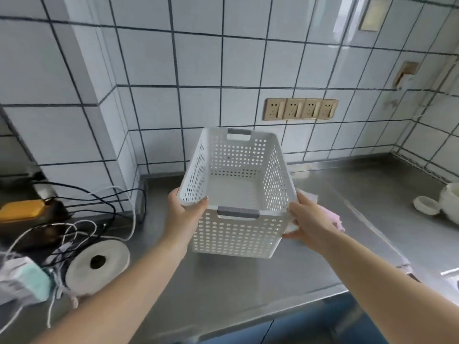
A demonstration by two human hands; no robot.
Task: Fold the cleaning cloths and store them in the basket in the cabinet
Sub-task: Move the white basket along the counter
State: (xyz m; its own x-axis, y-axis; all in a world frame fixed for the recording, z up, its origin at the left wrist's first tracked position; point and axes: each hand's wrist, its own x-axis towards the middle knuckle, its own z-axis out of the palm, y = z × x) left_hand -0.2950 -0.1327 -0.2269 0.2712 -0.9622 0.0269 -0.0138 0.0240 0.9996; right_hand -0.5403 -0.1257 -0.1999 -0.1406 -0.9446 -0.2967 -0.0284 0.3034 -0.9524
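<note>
White perforated basket (236,194) w/ grey handle strips, nothing inside, held by both hands over the steel desk (248,289), roughly mid-desk, closer to the back wall than the front edge; can't tell if its base touches the desk or sits just above it. Left hand (185,214) grips the near-left corner of the rim, thumb hooked over the top edge, fingers curled round the outside. Right hand (310,224) holds the near-right corner, fingers wrapped on the side wall, thumb along the rim. Just behind the right hand, a pink cloth (335,219) lies on the desk, partly hidden; a paler bit of cloth shows beside the basket's right wall.

Left end of desk: paper roll (99,263) on its side, tangle of black & white cables (82,214), yellow-topped box (22,211), blurred teal-and-white pack (27,279) at the front-left corner. Right edge: white ceramic pot (449,202) w/ small round lid (426,204) next to it. Tiled wall behind has a row of four beige sockets (300,109)
</note>
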